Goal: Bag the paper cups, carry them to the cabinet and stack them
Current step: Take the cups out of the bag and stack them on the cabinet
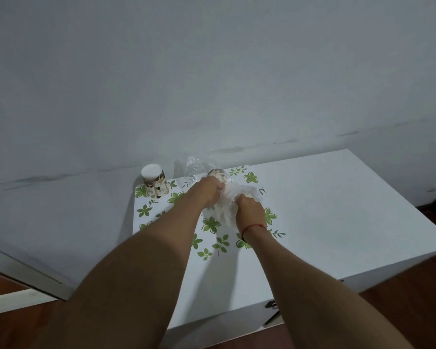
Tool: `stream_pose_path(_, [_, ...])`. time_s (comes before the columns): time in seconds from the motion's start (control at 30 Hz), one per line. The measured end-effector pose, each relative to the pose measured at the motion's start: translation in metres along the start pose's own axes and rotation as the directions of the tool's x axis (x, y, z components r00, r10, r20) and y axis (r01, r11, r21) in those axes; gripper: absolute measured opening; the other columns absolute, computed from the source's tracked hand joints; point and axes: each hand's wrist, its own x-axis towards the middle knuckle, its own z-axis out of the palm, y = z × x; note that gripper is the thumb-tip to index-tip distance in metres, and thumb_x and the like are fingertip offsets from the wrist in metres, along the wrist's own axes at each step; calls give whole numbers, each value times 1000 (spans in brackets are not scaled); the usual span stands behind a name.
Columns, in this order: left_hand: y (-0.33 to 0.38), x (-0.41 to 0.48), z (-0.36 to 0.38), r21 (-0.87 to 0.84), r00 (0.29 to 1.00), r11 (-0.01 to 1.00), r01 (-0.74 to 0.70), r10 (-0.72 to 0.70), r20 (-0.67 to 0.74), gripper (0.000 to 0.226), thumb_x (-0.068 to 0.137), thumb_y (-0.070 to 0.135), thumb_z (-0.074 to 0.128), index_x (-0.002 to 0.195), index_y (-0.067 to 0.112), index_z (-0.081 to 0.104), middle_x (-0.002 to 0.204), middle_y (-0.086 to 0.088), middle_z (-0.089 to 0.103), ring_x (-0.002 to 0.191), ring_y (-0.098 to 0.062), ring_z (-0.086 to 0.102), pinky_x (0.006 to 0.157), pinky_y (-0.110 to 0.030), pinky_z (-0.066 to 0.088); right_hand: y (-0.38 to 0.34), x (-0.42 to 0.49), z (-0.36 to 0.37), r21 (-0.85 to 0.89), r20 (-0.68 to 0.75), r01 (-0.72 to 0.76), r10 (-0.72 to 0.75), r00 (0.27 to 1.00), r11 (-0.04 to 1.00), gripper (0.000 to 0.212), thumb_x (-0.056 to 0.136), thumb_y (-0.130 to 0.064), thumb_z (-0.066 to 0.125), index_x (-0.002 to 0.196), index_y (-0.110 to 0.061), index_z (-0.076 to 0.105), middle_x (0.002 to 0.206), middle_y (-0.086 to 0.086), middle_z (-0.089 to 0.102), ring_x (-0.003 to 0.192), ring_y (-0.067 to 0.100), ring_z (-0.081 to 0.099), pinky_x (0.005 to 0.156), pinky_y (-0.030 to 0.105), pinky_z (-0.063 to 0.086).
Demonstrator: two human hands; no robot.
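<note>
On the leaf-patterned cabinet top (337, 210) the left hand (209, 192) curls its fingers round a paper cup (215, 173) amid the clear plastic bag (239, 195); the right hand (249, 210) (red thread (254, 226) at the wrist) clutches the bag's crumpled film; another cup (153, 181) stands upside down, apart, by the wall (212, 71).

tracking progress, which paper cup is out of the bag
The upside-down paper cup at the cabinet's back left corner; the other cup is inside the plastic bag.

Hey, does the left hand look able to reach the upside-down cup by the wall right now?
Probably, once it lets go: the left hand grips the plastic bag, but nothing stands between it and the cup.
</note>
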Motion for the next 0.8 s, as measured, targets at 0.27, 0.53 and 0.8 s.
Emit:
stream_pose_path(0.27, [21,-2,11,248,994,965,80,-57,-96,37,88,-3,53,121,9,61,123,-16,60,111,-35,61,91,-39,50,3,-2,-3,54,3,-19,19,1000,998,39,93,7,35,126,-3,53,118,16,64,107,32,62,87,33,47])
stream_pose_path(0.53, [4,-13,22,-133,996,990,47,-56,-67,62,101,16,42,154,34,15,160,-13,24,142,-34,36,113,-47,35,24,-8,-14,136,51,-78,72,996,988,41,91,6,36,131,-3,43,127,19,53,113,35,56,89,36,43])
stream_pose_path(0.8, [2,-36,65,-867,823,275,415,-520,229,38,85,19,70,110,-7,60,103,-20,70,85,-31,71,68,-40,61,18,-17,-13,210,142,-130,101,985,969,34,94,1,35,120,2,57,126,21,59,116,35,57,95,35,43])
